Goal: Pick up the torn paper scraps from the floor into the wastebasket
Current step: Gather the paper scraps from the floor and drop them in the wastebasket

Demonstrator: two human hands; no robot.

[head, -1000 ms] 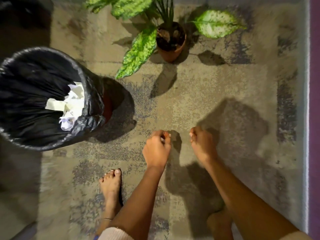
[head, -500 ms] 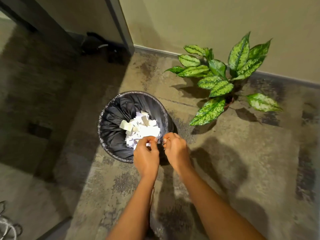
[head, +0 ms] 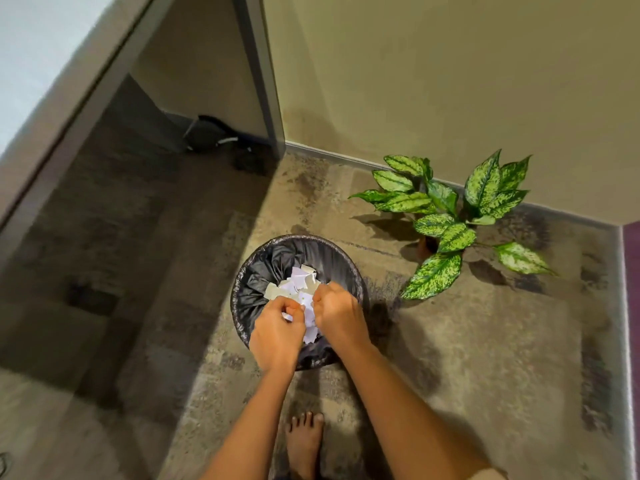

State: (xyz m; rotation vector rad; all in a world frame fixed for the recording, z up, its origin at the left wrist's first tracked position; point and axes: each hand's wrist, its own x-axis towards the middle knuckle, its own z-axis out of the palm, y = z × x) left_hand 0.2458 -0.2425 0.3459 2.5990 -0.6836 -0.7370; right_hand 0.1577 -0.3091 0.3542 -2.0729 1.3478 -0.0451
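Observation:
The round wastebasket [head: 242, 292], lined with a black bag, stands on the carpet at centre. A heap of white torn paper scraps [head: 299, 282] lies inside it. Both my hands hover over its near half, side by side. My left hand [head: 275, 336] has its fingers curled and pinches a small white scrap at the fingertips. My right hand [head: 337, 318] is curled too, with a pale scrap edge showing at its fingertips; most of what it holds is hidden. No loose scraps show on the carpet around the basket.
A potted plant [head: 446, 216] with speckled green leaves stands right of the basket by the wall. A desk leg [head: 258, 74] and a shadowed space under the desk lie to the left. My bare foot [head: 304, 441] is on the carpet below the basket.
I have risen from the floor, where both hands pinched at the carpet. My hands have moved over the wastebasket, further in than half a second ago.

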